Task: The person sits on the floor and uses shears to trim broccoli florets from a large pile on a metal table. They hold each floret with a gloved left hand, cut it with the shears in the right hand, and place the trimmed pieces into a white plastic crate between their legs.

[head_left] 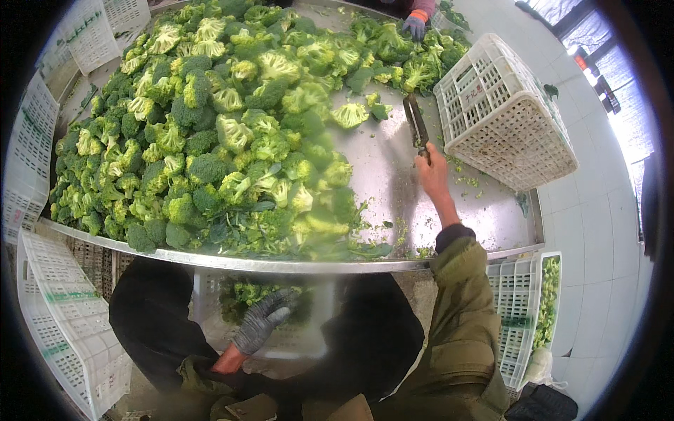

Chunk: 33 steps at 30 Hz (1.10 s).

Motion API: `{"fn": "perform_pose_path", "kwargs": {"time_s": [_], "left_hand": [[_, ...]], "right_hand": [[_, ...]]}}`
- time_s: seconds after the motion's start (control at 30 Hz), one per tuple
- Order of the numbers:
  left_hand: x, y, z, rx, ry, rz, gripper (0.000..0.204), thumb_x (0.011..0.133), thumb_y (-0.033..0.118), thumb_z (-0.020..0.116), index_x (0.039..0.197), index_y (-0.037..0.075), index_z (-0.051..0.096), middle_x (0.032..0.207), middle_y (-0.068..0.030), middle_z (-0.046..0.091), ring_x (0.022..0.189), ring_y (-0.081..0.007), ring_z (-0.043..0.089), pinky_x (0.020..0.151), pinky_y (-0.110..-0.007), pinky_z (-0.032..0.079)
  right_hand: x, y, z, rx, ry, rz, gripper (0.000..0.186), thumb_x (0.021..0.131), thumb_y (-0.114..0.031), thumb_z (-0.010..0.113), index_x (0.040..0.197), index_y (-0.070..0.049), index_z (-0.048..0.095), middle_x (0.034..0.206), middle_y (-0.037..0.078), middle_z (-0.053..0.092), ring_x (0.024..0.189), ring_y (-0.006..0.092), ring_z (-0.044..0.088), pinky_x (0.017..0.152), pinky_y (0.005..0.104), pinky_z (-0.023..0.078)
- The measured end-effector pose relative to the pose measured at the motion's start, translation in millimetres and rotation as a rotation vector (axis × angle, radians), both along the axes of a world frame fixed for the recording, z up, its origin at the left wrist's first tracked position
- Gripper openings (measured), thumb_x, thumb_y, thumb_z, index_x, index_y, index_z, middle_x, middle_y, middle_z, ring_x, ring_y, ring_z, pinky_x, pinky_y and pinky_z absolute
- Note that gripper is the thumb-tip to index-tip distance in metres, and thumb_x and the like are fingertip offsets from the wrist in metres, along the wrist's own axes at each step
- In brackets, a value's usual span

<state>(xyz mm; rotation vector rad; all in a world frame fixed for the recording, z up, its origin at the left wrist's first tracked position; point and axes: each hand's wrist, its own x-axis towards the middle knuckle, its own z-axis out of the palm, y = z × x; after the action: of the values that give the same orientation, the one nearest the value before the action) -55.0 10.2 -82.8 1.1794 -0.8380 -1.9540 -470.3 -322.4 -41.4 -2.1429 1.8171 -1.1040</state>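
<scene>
My right hand [432, 172], bare, is closed round the handle of a knife [415, 121], its long dark blade pointing away over the metal table. Below the table's near edge, my left hand [265, 321] wears a grey glove. Its fingers are stretched out over a white crate [319, 337] between my knees, and I see nothing gripped in them. Green broccoli pieces [247, 291] lie in that crate, partly hidden by the hand. A big heap of broccoli [210, 140] covers the table's left and middle. One loose floret [349, 115] lies left of the blade.
A white crate [502, 112] stands tilted on the table's right side. Another person's gloved hand [414, 27] is at the far edge by more broccoli. Other crates stand at left [67, 316] and lower right [516, 309]. The table's metal rim [281, 265] runs before me.
</scene>
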Motion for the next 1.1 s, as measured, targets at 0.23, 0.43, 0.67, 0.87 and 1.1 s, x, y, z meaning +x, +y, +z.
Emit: {"fn": "perform_pose_path", "kwargs": {"time_s": [0.23, 0.43, 0.67, 0.87, 1.1], "left_hand": [[1.2, -2.3, -2.3, -0.013, -0.013, -0.024, 0.053, 0.103, 0.019, 0.064, 0.152, 0.007, 0.049, 0.148, -0.0071, 0.058, 0.136, -0.0178, 0.052, 0.114, -0.035, 0.042], [0.3, -1.9, 1.9, -0.063, -0.104, -0.041, 0.05, 0.104, 0.012, 0.061, 0.151, 0.001, 0.048, 0.146, -0.0119, 0.06, 0.134, -0.0216, 0.056, 0.113, -0.037, 0.045], [-1.0, 1.5, -4.5, -0.083, -0.133, -0.062, 0.048, 0.104, 0.009, 0.06, 0.149, 0.0, 0.049, 0.147, -0.0109, 0.059, 0.135, -0.0188, 0.055, 0.115, -0.036, 0.043], [0.7, 7.4, -18.5, -0.159, -0.182, -0.088, 0.05, 0.103, 0.01, 0.062, 0.151, 0.001, 0.049, 0.148, -0.0092, 0.059, 0.136, -0.0184, 0.053, 0.116, -0.035, 0.042], [-1.7, 9.2, -17.7, -0.113, -0.136, -0.069, 0.049, 0.103, 0.009, 0.062, 0.15, 0.001, 0.049, 0.149, -0.0081, 0.058, 0.135, -0.0163, 0.054, 0.116, -0.033, 0.043]], "right_hand": [[48.3, -66.0, 3.5, 0.231, -0.016, 0.095, 0.028, 0.083, -0.02, 0.065, 0.101, 0.001, 0.06, 0.075, 0.019, 0.061, 0.07, 0.0386, 0.06, 0.07, 0.0474, 0.048], [113.8, -61.0, 7.9, 0.302, 0.058, 0.337, 0.032, 0.084, -0.016, 0.06, 0.112, 0.0, 0.064, 0.081, 0.022, 0.067, 0.08, 0.0402, 0.067, 0.073, 0.0461, 0.052], [141.5, -17.8, 28.4, 0.421, 0.057, 0.507, 0.026, 0.089, -0.021, 0.061, 0.107, -0.003, 0.064, 0.076, 0.02, 0.063, 0.072, 0.0357, 0.063, 0.068, 0.0442, 0.048], [147.5, 9.2, 32.7, 0.326, 0.073, 0.502, 0.023, 0.088, -0.019, 0.06, 0.103, -0.003, 0.062, 0.072, 0.019, 0.06, 0.067, 0.0329, 0.06, 0.064, 0.0428, 0.047], [145.0, 27.7, 44.0, 0.347, 0.128, 0.529, 0.028, 0.087, -0.016, 0.063, 0.11, -0.001, 0.061, 0.069, 0.019, 0.054, 0.062, 0.0329, 0.054, 0.062, 0.0424, 0.045]]}}
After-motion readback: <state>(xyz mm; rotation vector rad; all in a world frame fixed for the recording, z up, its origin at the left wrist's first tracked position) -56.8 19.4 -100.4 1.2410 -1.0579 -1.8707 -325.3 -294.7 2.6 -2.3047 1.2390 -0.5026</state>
